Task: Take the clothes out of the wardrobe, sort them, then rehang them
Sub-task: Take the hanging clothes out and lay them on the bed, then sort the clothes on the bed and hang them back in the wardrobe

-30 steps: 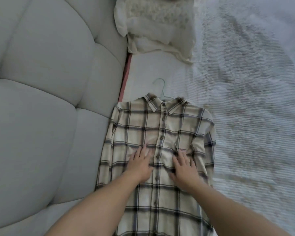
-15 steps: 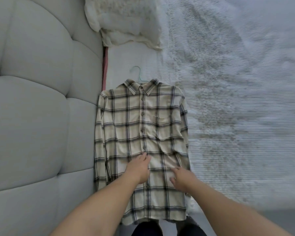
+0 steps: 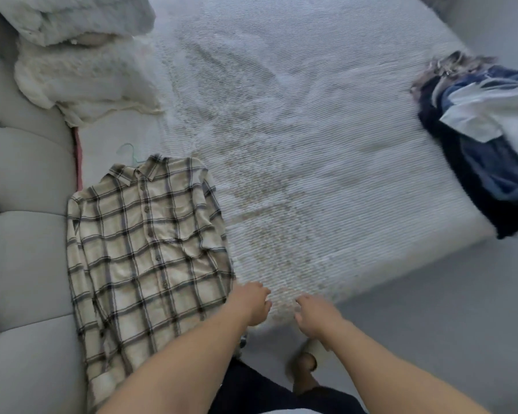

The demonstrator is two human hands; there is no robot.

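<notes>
A cream plaid shirt [image 3: 144, 249] lies flat and buttoned on the bed [image 3: 311, 144], along the padded headboard, with a pale hanger hook [image 3: 129, 152] sticking out of its collar. My left hand [image 3: 251, 303] hovers just past the shirt's right hem edge, fingers loosely curled, holding nothing. My right hand [image 3: 314, 315] is beside it over the bed's near edge, also loosely curled and empty. A pile of dark blue and white clothes [image 3: 485, 138] lies at the bed's far right corner. Cream lacy garments [image 3: 81, 76] are heaped at the upper left.
The grey tufted headboard [image 3: 21, 234] runs down the left side. A fluffy pale blanket [image 3: 66, 16] sits above the cream garments. Grey floor [image 3: 431, 324] lies to the right of the bed, with my foot [image 3: 304, 369] near the bed's edge.
Both hands have slid off the plaid shirt to the right and lifted from it. The view has swung right, bringing the dark clothes pile into sight.
</notes>
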